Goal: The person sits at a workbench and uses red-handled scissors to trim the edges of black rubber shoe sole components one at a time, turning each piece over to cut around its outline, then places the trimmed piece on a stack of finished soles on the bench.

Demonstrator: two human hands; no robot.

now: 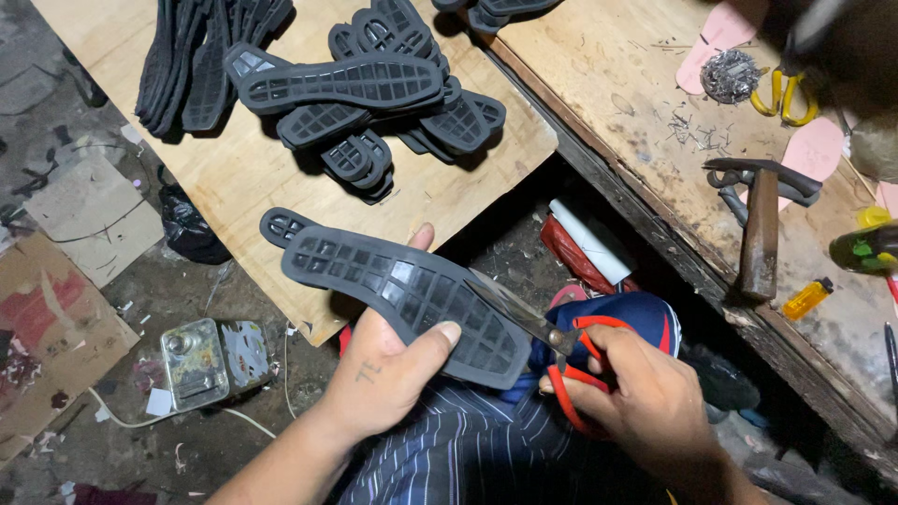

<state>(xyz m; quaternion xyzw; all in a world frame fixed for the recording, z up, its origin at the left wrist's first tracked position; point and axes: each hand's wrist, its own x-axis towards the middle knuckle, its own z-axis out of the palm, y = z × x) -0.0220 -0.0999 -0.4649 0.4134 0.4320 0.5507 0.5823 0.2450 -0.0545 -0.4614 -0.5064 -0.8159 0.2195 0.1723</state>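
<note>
Two hands at work | right hand (655, 402) grip closed on red-handled steel scissors (552, 341), blades on sole edge | left hand (388, 369) grip clamps dark grey gridded rubber shoe sole (393, 285) over lap; judgement: short snips, hold near cut | plywood bench (234, 168) beyond: sole pile (374, 89).

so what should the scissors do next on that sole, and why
Probably close the blades and advance a little along the edge. The right hand holds the red-handled scissors with blades lying against the near edge of the dark rubber sole, which the left hand grips steady. A short snip looks safest, since the left thumb sits close to the blades.
</note>
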